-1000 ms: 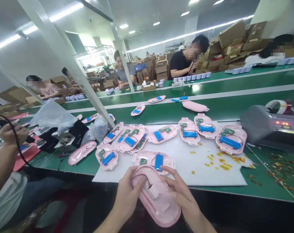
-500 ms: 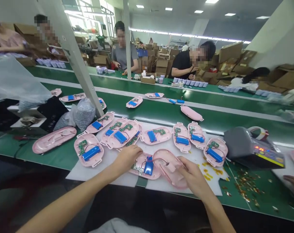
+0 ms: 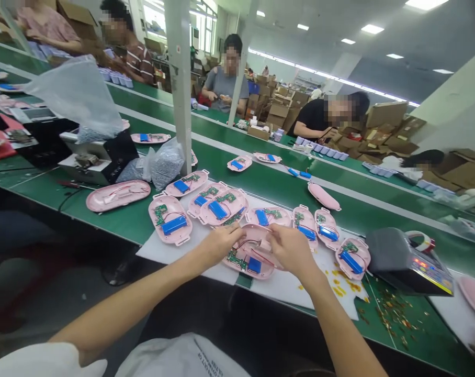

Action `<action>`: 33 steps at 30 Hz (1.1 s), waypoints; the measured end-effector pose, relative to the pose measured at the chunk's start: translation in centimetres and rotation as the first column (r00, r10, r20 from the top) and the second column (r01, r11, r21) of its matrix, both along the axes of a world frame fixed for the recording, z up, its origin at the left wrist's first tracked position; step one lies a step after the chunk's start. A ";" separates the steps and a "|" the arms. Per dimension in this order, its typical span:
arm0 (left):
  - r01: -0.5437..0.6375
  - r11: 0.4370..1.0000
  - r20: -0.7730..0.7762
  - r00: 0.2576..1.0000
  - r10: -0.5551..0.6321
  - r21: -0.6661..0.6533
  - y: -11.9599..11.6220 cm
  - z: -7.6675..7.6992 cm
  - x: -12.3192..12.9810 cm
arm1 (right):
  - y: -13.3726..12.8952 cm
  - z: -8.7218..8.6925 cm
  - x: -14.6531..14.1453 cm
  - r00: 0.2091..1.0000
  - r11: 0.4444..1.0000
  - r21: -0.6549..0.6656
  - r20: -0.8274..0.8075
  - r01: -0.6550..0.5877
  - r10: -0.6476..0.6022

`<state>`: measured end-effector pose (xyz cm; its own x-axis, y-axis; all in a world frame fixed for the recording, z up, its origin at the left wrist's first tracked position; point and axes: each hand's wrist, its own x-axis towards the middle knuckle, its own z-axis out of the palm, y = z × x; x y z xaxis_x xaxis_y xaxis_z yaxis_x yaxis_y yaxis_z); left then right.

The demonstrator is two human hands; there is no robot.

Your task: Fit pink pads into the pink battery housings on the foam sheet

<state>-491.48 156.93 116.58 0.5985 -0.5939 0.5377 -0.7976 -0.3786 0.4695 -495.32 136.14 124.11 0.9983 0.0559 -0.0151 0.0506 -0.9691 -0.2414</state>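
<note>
On the white foam sheet (image 3: 280,285), an open pink case (image 3: 243,271) lies with its blue battery (image 3: 255,265); just above it, the left hand (image 3: 217,245) and right hand (image 3: 290,248) close together on a tilted pink lid (image 3: 253,231) (a thin red wire (image 3: 243,243) runs beside it).

Own body only: left hand (image 3: 217,245) and right hand (image 3: 290,248) bare, forearms bare too, left forearm (image 3: 123,298) running in from lower left, right forearm (image 3: 339,330) from bottom right. White short-sleeved T-shirt (image 3: 182,358) along bottom edge of frame, small dark printed lettering (image 3: 217,358) on it, loose white sleeve (image 3: 37,361) at lower left corner.
</note>
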 end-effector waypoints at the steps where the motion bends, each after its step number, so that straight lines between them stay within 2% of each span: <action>1: -0.003 0.998 -0.018 1.000 0.001 -0.066 0.5 0.0 0.0 | 0.2 0.0 0.2 1.000 1.000 0.000 -0.004 0.000 0.000; 3: -0.035 0.973 -0.141 0.990 0.003 -0.228 1.4 0.0 0.2 | 0.3 -0.1 0.5 1.000 1.000 -0.012 -0.002 0.022 -0.022; 5: -0.102 0.936 -0.348 0.937 -0.022 -0.336 2.2 -0.1 0.2 | 0.2 -0.1 0.8 0.999 0.999 -0.021 -0.002 0.032 -0.032; 8: -0.161 0.921 -0.595 0.798 -0.090 -0.355 2.7 -0.4 -0.1 | 0.2 -0.5 1.4 1.000 1.000 -0.012 -0.009 -0.003 0.003; 10: -0.165 0.934 -0.629 0.774 -0.077 -0.317 2.5 -0.7 -0.4 | 0.3 -1.0 1.8 1.000 0.999 -0.009 0.000 -0.031 0.031; 15: -0.185 0.967 -0.578 0.814 0.052 -0.173 1.4 -1.9 -0.4 | 0.4 -2.0 2.5 0.999 0.998 -0.057 -0.025 -0.034 0.032; 18: -0.144 0.980 -0.593 0.804 0.033 -0.140 1.1 -2.5 0.0 | 0.1 -1.9 2.5 0.999 0.997 -0.080 -0.029 -0.016 0.014; 21: -0.196 0.954 -0.697 0.717 -0.018 -0.226 1.2 -2.3 0.6 | -0.3 -1.6 2.6 0.998 0.991 -0.133 -0.061 0.019 -0.028; 24: -0.305 0.908 -0.834 0.546 -0.080 -0.287 1.7 -1.5 0.8 | -0.4 -1.4 2.7 0.996 0.983 -0.179 -0.071 0.036 -0.049; 25: -0.312 0.900 -0.851 0.513 -0.110 -0.304 1.9 -1.3 0.7 | -0.3 -1.4 2.8 0.997 0.984 -0.178 -0.066 0.023 -0.035; 26: -0.301 0.898 -0.848 0.514 -0.132 -0.322 1.9 -1.0 0.6 | -0.1 -1.4 2.9 0.998 0.985 -0.170 -0.058 0.006 -0.017; 27: -0.279 0.899 -0.820 0.556 -0.134 -0.337 1.9 -0.9 0.4 | 0.2 -1.4 3.1 0.999 0.988 -0.157 -0.052 -0.012 0.004; 28: -0.256 0.904 -0.764 0.636 -0.109 -0.342 1.8 -0.8 0.3 | 0.5 -1.4 3.2 0.999 0.990 -0.140 -0.048 -0.030 0.024; 30: -0.250 0.914 -0.577 0.816 0.022 -0.318 1.5 -0.8 0.0 | 1.3 -1.3 3.5 0.997 0.993 -0.098 -0.044 -0.063 0.059; 31: -0.264 0.913 -0.477 0.874 0.090 -0.311 1.3 -0.9 0.0 | 1.6 -1.3 3.6 0.996 0.994 -0.074 -0.043 -0.081 0.078; 33: -0.278 0.895 -0.392 0.911 0.130 -0.350 0.8 -1.3 0.3 | 2.0 -1.1 3.8 0.994 0.994 -0.018 -0.032 -0.109 0.109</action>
<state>-491.19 157.70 115.26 0.8744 -0.2238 0.4304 -0.4776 -0.2413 0.8448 -491.48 138.18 123.03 0.9853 0.1638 -0.0483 0.1490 -0.9629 -0.2250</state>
